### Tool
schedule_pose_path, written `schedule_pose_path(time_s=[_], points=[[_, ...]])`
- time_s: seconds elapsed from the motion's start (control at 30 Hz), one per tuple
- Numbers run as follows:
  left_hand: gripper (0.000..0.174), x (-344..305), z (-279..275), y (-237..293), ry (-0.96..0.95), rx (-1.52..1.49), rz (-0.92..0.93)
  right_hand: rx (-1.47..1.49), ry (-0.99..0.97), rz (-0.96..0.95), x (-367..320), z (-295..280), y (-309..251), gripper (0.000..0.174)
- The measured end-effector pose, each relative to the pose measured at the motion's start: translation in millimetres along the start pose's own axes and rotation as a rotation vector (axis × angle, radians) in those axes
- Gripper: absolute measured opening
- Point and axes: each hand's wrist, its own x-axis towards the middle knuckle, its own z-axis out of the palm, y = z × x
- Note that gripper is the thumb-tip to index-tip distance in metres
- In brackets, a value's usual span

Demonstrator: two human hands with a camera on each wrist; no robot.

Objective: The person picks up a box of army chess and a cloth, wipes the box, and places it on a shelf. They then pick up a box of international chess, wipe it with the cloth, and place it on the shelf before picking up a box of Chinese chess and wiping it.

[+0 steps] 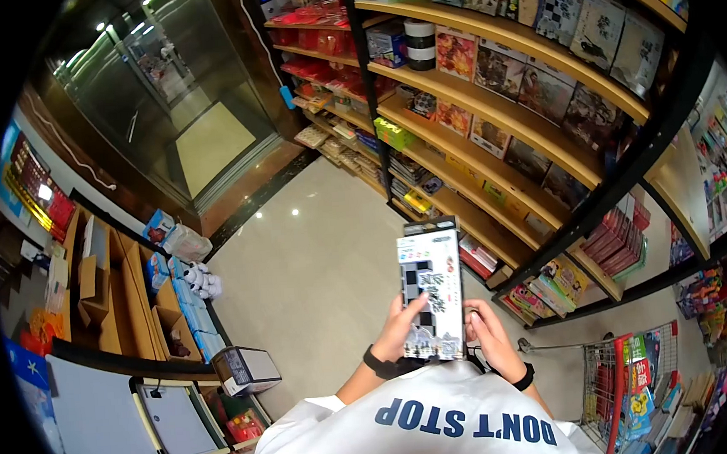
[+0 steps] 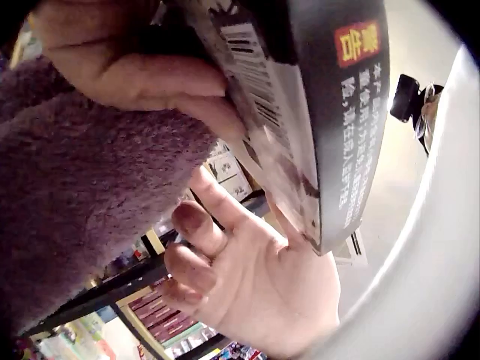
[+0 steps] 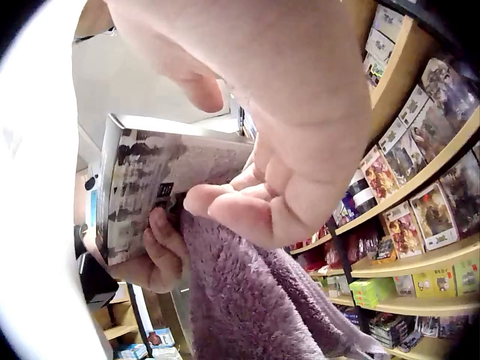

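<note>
Beside the long edge of a slim box, the left hand curls its fingers around the side, thumb laid over the front. The right hand is at the opposite edge, near the lower end; its fingers are loosely curled and its thumb stands apart from them. Whether they grip anything cannot be told.

The box is tilted in front of the person's chest, above the floor. Its front is pale, with a black-and-grey checkerboard pattern and large dark characters. One narrow side is black with white writing and a small red-and-yellow label. A fuzzy purple cloth hangs close to the hands in both wrist views; what holds it is unclear.

Each wrist wears a black band, and the person's white shirt reads "DON'T STOP", upside down in the head view.

Farther out, a glossy pale floor spreads ahead. On the right, wooden shelves carry boxed goods, and a red-edged wire cart holds colourful books. Ahead to the left is an elevator; nearer on the left, open cardboard boxes sit together.
</note>
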Motion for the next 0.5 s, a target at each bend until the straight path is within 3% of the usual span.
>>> schedule_pose_path(time_s=[0.3,0.5], points=[[0.029,2,-7,-2,0.017,-0.116,0.012,-0.028,-0.095,-0.005,6,-14,16,0.035],[0.029,4,-4,-13,0.000,-0.057,-0.031,0.045,0.062,-0.025,0,1,17,0.027]])
